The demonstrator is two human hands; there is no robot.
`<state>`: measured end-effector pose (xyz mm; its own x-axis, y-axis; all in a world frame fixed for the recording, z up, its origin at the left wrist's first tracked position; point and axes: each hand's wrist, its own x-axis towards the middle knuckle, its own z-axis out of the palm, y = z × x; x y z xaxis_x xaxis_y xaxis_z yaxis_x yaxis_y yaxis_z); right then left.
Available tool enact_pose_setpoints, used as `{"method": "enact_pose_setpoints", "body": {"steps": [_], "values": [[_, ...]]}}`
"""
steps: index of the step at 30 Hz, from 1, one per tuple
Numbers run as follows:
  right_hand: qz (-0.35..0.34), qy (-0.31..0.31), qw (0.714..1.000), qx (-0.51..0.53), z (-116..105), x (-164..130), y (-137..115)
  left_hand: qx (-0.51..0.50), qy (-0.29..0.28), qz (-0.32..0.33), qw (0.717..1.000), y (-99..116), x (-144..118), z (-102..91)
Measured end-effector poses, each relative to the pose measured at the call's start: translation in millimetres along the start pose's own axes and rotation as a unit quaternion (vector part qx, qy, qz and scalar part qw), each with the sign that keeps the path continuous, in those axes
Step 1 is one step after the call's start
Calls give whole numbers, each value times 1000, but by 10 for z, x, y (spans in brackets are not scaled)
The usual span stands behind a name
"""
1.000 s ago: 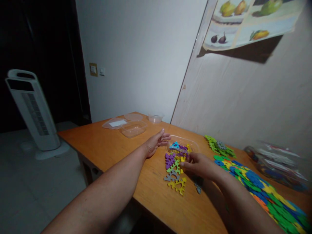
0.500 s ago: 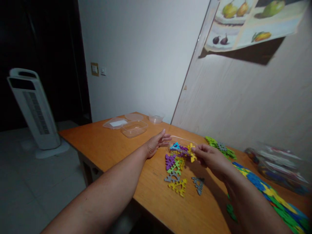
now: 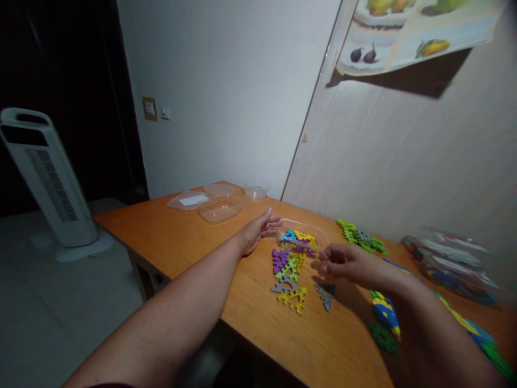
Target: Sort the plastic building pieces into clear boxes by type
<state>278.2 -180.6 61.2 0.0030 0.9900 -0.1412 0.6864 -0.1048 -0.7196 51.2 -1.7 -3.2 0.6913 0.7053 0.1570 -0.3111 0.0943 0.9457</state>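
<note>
- Sorting step, by the look of it: flat toothed foam triangles [image 3: 291,269] lie loose on the wooden table [image 3: 194,242], some already in the clear tray [image 3: 319,234].
- Left hand [image 3: 258,233] rests open beside the tray, fingers together, steadying it.
- Right hand [image 3: 343,261] hovers over the pile, fingers loosely curled — nothing visibly pinched.
- Next move calls for a light pinch; the pieces are thin and soft.

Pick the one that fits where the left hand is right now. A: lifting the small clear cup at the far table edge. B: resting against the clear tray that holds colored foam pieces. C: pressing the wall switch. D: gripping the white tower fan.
B: the left hand lies on the table with its fingertips at the edge of the clear tray of foam pieces.
</note>
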Motion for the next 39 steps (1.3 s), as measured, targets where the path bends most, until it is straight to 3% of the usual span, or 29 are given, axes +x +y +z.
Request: {"method": "enact_pose_setpoints", "body": {"steps": [3,8,16,21,26,32,35,39], "values": [[20,-69,993,-93,43,-72,146,-1,4,2,1000,-7,10,5],[51,-76,982,-167,82,-174,231,10,6,-6,1000,10,12,18],[83,-94,992,-26,165,-154,217,15,6,-13,1000,24,-1,17],[-3,40,998,43,106,-65,230,4,7,-6,1000,5,3,22],[-23,201,972,115,86,105,194,9,11,-15,1000,6,9,20],[-32,278,937,212,107,198,222,6,10,-8,1000,1,3,26],[-26,232,960,157,124,95,154,4,9,1,1000,-6,0,32],[-9,33,993,111,246,-73,-25,0,9,-2,1000,5,-6,43]]}}
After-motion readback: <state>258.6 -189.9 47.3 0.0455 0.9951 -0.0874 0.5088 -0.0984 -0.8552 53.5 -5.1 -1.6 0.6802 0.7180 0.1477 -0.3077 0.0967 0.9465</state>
